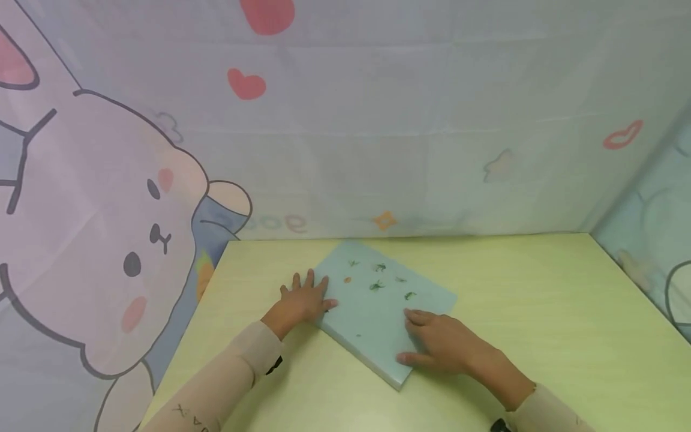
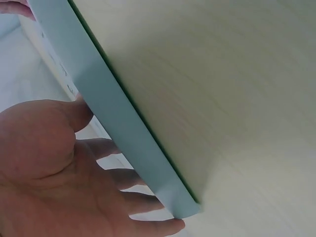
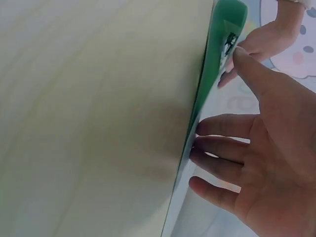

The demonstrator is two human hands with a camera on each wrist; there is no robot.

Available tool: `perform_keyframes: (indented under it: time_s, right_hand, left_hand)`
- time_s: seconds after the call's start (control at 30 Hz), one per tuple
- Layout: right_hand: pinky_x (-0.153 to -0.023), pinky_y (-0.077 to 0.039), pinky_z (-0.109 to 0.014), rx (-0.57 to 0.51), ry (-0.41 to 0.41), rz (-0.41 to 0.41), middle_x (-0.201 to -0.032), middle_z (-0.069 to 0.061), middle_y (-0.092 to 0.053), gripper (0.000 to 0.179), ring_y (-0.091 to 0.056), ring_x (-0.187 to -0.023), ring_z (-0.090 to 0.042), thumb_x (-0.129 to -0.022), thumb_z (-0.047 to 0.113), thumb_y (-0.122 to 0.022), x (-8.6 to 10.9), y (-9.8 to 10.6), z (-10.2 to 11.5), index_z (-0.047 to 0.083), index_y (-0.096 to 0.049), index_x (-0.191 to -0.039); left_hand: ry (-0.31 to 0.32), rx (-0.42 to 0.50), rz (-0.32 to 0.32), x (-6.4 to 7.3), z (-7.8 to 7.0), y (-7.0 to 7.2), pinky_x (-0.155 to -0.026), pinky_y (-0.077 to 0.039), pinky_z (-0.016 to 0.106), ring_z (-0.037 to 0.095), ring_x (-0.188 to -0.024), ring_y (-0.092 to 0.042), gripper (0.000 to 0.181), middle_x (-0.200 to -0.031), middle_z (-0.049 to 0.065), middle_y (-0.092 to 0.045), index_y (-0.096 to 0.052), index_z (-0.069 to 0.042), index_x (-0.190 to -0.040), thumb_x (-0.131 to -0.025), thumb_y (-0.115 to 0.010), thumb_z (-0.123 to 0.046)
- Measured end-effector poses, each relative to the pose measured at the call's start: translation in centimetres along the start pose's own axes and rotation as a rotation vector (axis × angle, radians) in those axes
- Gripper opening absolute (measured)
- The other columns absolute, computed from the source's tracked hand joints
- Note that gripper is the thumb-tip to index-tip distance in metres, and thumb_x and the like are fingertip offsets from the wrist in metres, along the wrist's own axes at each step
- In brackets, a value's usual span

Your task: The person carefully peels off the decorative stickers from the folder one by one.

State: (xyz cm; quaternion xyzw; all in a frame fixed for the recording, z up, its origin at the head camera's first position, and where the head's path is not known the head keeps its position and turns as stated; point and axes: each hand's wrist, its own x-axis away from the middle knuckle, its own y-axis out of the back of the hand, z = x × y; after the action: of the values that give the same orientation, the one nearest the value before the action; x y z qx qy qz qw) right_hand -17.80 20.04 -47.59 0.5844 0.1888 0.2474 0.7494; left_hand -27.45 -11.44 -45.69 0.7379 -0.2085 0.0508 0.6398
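A flat, pale blue book-like folder (image 1: 372,321) lies at a slant on the table, small green insect pictures and an orange spot on its top face. My left hand (image 1: 305,298) rests at its left corner with fingers spread and the thumb over the top. In the left wrist view the long, smooth blue-green side (image 2: 118,123) crosses beside my straight fingers. At the right edge, my right hand (image 1: 448,342) touches the folder with fingers extended. The right wrist view shows a darker green end (image 3: 229,15) and my fingertips against the narrow edge. Whether the folder has pages is unclear.
The pale yellow-green table (image 1: 540,288) extends on both sides of the folder. A hanging cloth (image 1: 378,120) with hearts stands behind the table's back edge, and a large printed bunny (image 1: 108,210) fills the left side. More cloth hangs along the right.
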Motion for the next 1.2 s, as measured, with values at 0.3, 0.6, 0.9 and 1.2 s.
perform_keyframes:
  time_s: [0.3,0.6,0.9,1.2]
  right_hand:
    - [-0.109,-0.048,-0.055,0.008,0.007,0.036,-0.153,-0.021,-0.057,0.083,-0.056,-0.139,-0.040,-0.095,0.069,-0.066,0.2,0.4,1.4,-0.001,-0.068,-0.140]
    - [-0.105,-0.051,-0.056,-0.004,0.013,0.035,-0.147,-0.015,-0.064,0.079,-0.060,-0.134,-0.037,-0.093,0.073,-0.065,0.3,0.6,2.1,0.008,-0.072,-0.137]
    - [-0.101,-0.054,-0.051,0.005,0.066,0.016,-0.140,-0.014,-0.069,0.072,-0.066,-0.125,-0.031,-0.094,0.072,-0.065,-0.2,0.8,2.9,0.011,-0.076,-0.131]
    - [-0.062,-0.044,-0.030,0.014,0.101,-0.040,-0.078,0.010,-0.058,0.042,-0.051,-0.073,-0.008,-0.092,0.059,-0.077,-1.2,0.7,3.2,0.020,-0.064,-0.081]
  left_hand:
    - [-0.035,-0.008,-0.002,-0.4,0.3,0.1,-0.124,-0.006,0.071,0.048,-0.161,-0.002,0.065,-0.176,0.022,-0.008,-0.027,-0.015,-0.170,-0.114,-0.044,-0.043]
    - [-0.088,-0.075,-0.032,-1.4,0.9,-0.3,-0.125,-0.007,0.069,0.044,-0.162,-0.003,0.061,-0.177,0.016,-0.008,-0.024,-0.020,-0.171,-0.116,-0.036,-0.044]
    - [-0.114,-0.104,-0.074,-2.4,1.5,-0.9,-0.125,-0.008,0.069,0.043,-0.162,-0.005,0.058,-0.178,0.014,-0.010,-0.025,-0.021,-0.171,-0.117,-0.031,-0.042]
    - [-0.087,-0.139,-0.159,-2.3,0.3,-1.5,-0.124,-0.012,0.070,0.047,-0.161,-0.010,0.056,-0.175,0.019,-0.017,-0.033,-0.015,-0.168,-0.116,-0.032,-0.035]
